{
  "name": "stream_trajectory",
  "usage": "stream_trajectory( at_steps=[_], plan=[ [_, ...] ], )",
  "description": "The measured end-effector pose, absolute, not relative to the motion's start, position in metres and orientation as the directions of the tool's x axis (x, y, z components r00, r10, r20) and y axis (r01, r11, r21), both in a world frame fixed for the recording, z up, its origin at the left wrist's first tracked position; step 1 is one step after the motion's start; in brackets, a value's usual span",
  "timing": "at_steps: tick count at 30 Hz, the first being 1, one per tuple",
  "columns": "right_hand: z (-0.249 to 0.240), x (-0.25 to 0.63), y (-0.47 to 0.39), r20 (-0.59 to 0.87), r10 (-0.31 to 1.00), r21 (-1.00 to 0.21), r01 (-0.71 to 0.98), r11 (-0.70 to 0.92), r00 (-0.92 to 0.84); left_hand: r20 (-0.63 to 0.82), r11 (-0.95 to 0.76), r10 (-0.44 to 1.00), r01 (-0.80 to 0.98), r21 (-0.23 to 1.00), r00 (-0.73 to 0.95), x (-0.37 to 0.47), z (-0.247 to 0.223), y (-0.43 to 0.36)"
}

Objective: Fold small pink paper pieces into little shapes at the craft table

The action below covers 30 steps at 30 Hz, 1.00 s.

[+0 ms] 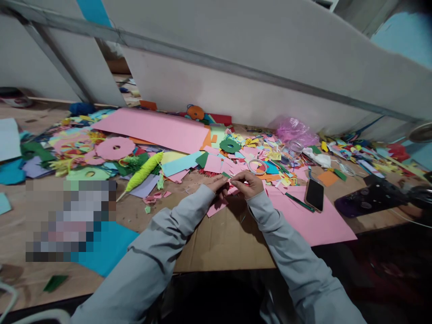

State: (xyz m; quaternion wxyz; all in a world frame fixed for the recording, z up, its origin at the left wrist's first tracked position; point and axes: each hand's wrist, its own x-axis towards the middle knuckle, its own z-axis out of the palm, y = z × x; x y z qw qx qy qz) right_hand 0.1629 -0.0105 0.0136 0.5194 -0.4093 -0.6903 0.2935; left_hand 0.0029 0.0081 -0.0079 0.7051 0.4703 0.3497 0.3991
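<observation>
My left hand [218, 183] and my right hand [249, 183] meet fingertip to fingertip above a cardboard sheet [232, 243]. Both are closed in a pinch around something tiny, perhaps a pale scrap; its kind is too small to tell. Pink paper pieces [218, 207] lie just under and beside my left hand. Behind the hands, a roll of tape [257, 167] rests among many paper scraps. To the right of my right hand lies a large pink sheet [324, 225], with a dark green pen-like stick [299, 202] and a phone [314, 195] on it.
On the left are a cone of yellow-green yarn [143, 172], a scalloped pink paper disc [115, 148] and a blue sheet [111, 247]. A long pink sheet [151, 128] lies at the back. A dark bottle [367, 198] lies on the right. A white panel [236, 85] bounds the table's back.
</observation>
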Motion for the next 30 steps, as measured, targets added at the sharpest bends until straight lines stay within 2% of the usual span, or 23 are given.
stream_trajectory(
  at_steps=[4, 8, 13, 17, 20, 26, 30],
  plan=[
    [0.0082, 0.1644, -0.0067, 0.391, 0.920, -0.896, 0.217, 0.387, -0.024, 0.045, -0.022, 0.930, -0.068, 0.997, 0.365, 0.0008, -0.0053, 0.0055],
    [0.0047, 0.1643, -0.0043, 0.348, 0.937, -0.920, 0.182, 0.346, -0.024, 0.199, -0.232, 0.912, 0.050, 0.972, 0.358, 0.0000, -0.0038, 0.0016],
    [0.0093, 0.1641, -0.0069, 0.366, 0.930, -0.892, 0.269, 0.363, -0.042, 0.307, -0.360, 0.887, 0.102, 0.927, 0.345, -0.0005, -0.0053, 0.0038],
    [0.0124, 0.1652, -0.0085, 0.391, 0.914, -0.841, 0.362, 0.403, -0.110, 0.319, -0.384, 0.881, 0.135, 0.914, 0.349, -0.0013, -0.0066, 0.0048],
    [0.0102, 0.1653, -0.0080, 0.398, 0.910, -0.833, 0.368, 0.413, -0.121, 0.288, -0.354, 0.887, 0.132, 0.926, 0.360, -0.0001, -0.0054, 0.0023],
    [0.0041, 0.1637, -0.0066, 0.289, 0.953, -0.922, 0.242, 0.302, -0.088, 0.166, -0.220, 0.911, 0.106, 0.970, 0.378, 0.0011, -0.0025, 0.0014],
    [0.0048, 0.1636, -0.0056, 0.222, 0.972, -0.961, 0.153, 0.231, -0.077, 0.180, -0.210, 0.925, 0.055, 0.976, 0.334, -0.0012, -0.0043, 0.0050]
  ],
)
